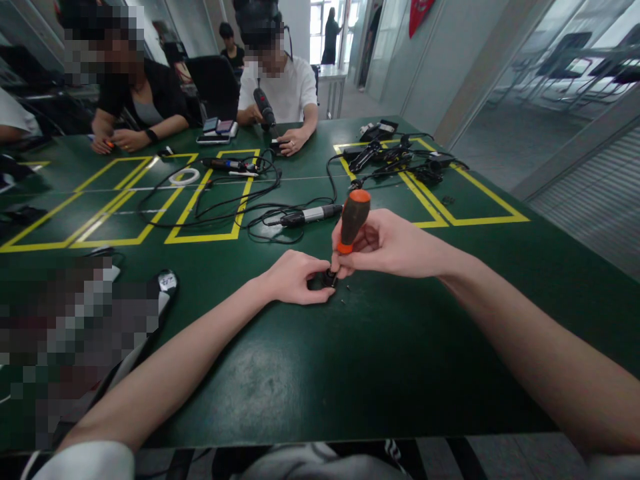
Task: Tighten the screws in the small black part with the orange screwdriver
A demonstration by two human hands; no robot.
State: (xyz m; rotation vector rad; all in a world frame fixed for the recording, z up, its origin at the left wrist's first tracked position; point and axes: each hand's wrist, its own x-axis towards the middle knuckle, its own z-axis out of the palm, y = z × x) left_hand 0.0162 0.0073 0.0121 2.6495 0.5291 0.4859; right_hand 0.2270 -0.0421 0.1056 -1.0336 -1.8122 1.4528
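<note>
Right hand: your right hand [387, 243] grips the screwdriver [353, 220] upright.
Left hand: your left hand [295, 277] pinches the small black part [329, 278] on the table [350, 360].

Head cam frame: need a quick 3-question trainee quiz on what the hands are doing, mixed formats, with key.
1. True or false: the right hand grips the screwdriver upright by its dark, orange-capped handle.
2. What does the left hand touch? A) the white tape ring B) the small dark part under the screwdriver tip C) a phone
3. Fill in: the tiny loose bits just right of the part lie on the green ____.

Key: 1 true; 2 B; 3 table.
</note>
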